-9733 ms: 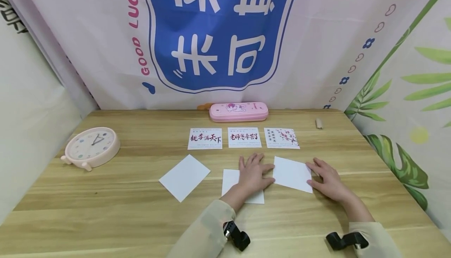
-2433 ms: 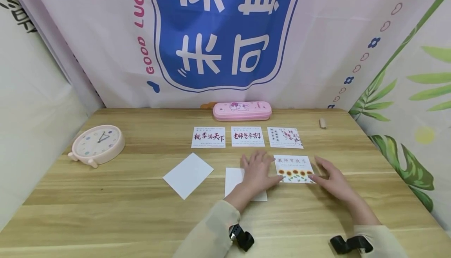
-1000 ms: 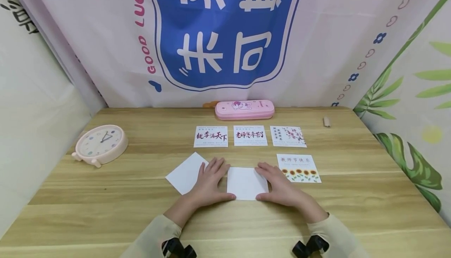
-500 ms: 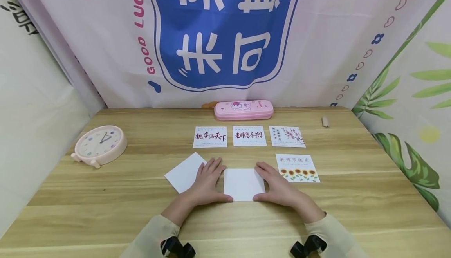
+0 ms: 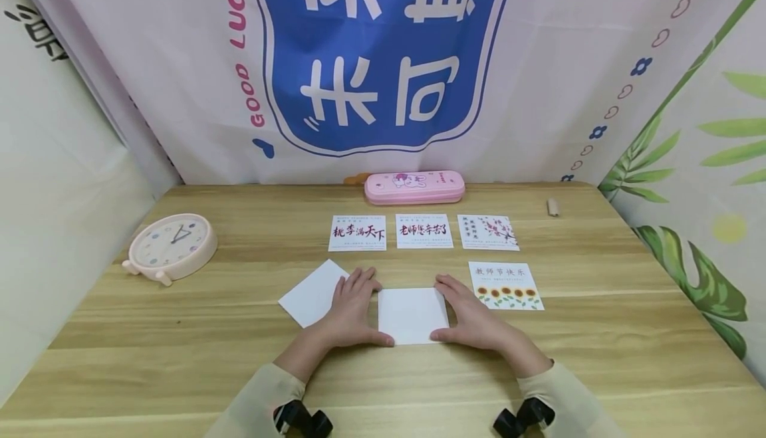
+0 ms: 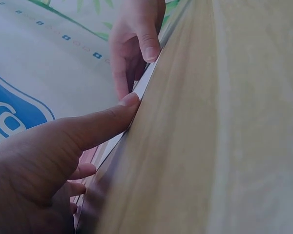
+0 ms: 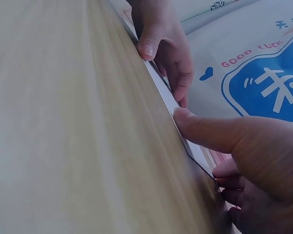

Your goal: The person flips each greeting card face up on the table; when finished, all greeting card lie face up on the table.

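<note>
A blank white card (image 5: 413,316) lies flat on the table between my two hands. My left hand (image 5: 352,312) rests at its left side, the thumb touching the near left corner and the other fingers spread forward. On the opposite side, my right hand (image 5: 475,315) touches the card's right edge with thumb and fingertips. Another blank card (image 5: 314,294) lies slanted, partly under or behind my left hand. To the right of my right hand is a sunflower card (image 5: 506,285), printed side up. In the right wrist view, the thumb (image 7: 183,119) rests at the card's edge.
Behind, three printed cards form a row: a left card (image 5: 357,232), a middle card (image 5: 424,230) and a blossom card (image 5: 488,232). A pink pencil case (image 5: 414,187) stands at the back, a clock (image 5: 172,246) at left, a small beige object (image 5: 552,207) at back right.
The right-hand blank card was turned to its sunflower side. Both hands then moved left to the middle blank card, which has since shifted slightly toward me.
</note>
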Demonstrator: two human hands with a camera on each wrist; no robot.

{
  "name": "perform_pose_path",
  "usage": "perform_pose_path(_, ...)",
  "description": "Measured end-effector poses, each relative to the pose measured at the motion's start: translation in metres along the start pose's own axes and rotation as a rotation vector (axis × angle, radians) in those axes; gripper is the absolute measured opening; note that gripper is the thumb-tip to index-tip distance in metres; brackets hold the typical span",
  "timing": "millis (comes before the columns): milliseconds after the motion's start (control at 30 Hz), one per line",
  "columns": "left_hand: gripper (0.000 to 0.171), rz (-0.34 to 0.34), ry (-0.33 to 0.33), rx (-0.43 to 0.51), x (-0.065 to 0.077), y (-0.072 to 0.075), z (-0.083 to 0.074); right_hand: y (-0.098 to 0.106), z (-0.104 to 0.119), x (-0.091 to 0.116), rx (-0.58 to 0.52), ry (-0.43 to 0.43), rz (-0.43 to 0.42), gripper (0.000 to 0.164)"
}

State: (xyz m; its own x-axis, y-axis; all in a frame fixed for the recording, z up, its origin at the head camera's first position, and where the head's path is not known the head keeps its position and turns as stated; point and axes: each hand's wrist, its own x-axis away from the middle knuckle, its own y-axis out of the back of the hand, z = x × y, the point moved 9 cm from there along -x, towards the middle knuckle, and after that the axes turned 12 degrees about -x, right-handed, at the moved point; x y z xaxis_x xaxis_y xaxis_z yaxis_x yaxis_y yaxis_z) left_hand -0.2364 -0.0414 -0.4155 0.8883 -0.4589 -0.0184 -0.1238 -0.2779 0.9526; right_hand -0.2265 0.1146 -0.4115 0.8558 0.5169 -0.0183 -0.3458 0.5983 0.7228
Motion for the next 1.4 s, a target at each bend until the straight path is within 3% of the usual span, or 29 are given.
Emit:
perform_pose_path(200,0.088,0.006,0.015,-0.07,0.004,0.003,0.001,0.0,0.003,0.0,0.071,0.028,-0.001,0.082)
perform_pose_path(367,0.091,0.003,0.032,-0.144,0.01,0.005,0.003,0.0,0.0,0.0,0.152,-0.013,-0.012,0.082)
perform_pose_path(567,0.094,-0.001,0.036,-0.132,0.012,0.002,0.007,0.003,-0.002,0.0,0.168,-0.032,-0.028,0.086)
perform_pose_path(1400,0.089,-0.016,0.037,-0.065,0.01,0.004,0.004,0.006,-0.009,0.001,0.033,-0.029,-0.093,0.082)
